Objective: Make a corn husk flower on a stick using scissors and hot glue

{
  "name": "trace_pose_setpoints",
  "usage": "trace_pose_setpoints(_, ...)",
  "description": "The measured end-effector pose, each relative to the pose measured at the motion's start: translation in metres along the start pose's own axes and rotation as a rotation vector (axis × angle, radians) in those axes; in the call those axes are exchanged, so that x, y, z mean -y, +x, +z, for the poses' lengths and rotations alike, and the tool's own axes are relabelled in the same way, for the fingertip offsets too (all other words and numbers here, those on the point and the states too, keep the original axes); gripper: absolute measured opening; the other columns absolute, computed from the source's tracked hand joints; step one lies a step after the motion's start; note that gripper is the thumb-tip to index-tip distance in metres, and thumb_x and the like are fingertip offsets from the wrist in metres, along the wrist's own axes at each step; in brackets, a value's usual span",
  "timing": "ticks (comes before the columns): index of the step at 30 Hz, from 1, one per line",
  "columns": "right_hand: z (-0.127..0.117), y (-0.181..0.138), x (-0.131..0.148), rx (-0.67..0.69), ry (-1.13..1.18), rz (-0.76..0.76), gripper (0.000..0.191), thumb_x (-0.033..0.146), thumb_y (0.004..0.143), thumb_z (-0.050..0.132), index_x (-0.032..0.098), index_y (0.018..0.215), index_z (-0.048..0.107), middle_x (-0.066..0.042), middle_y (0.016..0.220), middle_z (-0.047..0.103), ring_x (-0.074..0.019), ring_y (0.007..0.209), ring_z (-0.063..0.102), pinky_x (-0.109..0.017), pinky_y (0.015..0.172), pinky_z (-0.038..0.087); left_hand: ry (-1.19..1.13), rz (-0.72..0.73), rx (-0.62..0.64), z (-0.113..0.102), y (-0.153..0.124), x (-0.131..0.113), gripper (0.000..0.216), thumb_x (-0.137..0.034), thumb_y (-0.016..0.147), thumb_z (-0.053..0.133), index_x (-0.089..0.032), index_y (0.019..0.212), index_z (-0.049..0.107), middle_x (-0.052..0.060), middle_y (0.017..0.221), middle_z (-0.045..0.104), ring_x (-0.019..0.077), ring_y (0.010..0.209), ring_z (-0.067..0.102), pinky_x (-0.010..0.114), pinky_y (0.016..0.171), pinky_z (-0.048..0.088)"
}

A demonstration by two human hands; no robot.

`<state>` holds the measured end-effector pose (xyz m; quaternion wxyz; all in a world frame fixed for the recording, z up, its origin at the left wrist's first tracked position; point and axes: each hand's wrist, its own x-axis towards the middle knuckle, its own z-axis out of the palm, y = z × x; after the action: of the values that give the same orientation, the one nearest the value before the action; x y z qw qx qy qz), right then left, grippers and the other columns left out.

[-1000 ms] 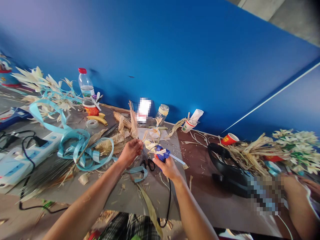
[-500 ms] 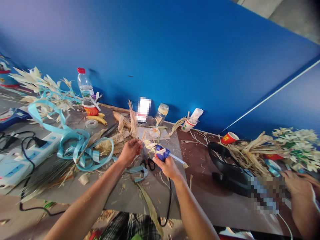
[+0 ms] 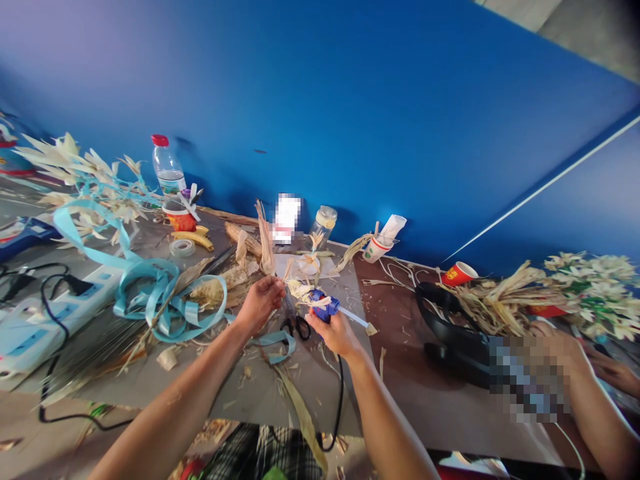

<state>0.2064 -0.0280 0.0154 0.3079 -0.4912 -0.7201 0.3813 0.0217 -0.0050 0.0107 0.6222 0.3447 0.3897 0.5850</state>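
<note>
My right hand is wrapped around a blue hot glue gun, a pale glue stick jutting from its rear and strips of husk about its front. A black cord hangs below it. Just left of the nozzle, my left hand is closed in a pinch; whatever its fingertips hold is too small to make out. Black-handled scissors lie on the table below and between the hands. Behind the glue gun, a pale husk flower rests on white paper.
Looped light-blue ribbon and a white power strip lie to the left. A lidded jar stands at the back. On the right are a black headset-like object, dried husks and a co-worker's hand.
My two hands and the glue gun have stayed nearly still. At the right, the co-worker's hand has shifted left toward the dried husks and black object.
</note>
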Motion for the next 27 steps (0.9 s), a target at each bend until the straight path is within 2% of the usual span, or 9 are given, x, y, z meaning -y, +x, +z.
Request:
trace_pose_setpoints(13,-0.0002,0.0001,0.0008,0.005,-0.009,-0.014,0.022,0.039,0.079,0.050,0.018,0.073,0.054,0.003,0.058,0.050,-0.0115,0.055,0.046,-0.023,0.056,0.038,-0.002,-0.001,0.000,-0.0005,0.0012,0.0014,0.031,-0.039,0.064,0.070,-0.014,0.070,0.053,-0.003,0.058,0.051,0.0031,0.044,0.035,0.018,0.043,0.025)
trace_pose_setpoints(22,-0.0002,0.0012,-0.0025,-0.058,0.012,-0.013,0.024,0.043,0.080,0.051,0.020,0.073,0.053,0.002,0.058,0.052,-0.0126,0.057,0.049,-0.023,0.056,0.039,0.087,0.001,0.005,-0.0004,0.0006,0.0036,0.033,-0.041,0.066,0.068,-0.013,0.073,0.052,-0.003,0.059,0.052,0.0039,0.045,0.037,0.018,0.045,0.027)
trace_pose_setpoints(27,0.0001,0.0009,-0.0015,-0.033,0.002,-0.015,0.023,0.041,0.080,0.050,0.020,0.072,0.053,0.003,0.057,0.051,-0.0122,0.056,0.048,-0.023,0.056,0.039,0.083,-0.003,-0.004,0.0007,0.0005,0.0016,0.035,-0.042,0.064,0.069,-0.013,0.073,0.052,-0.003,0.059,0.052,0.0038,0.045,0.037,0.018,0.044,0.027)
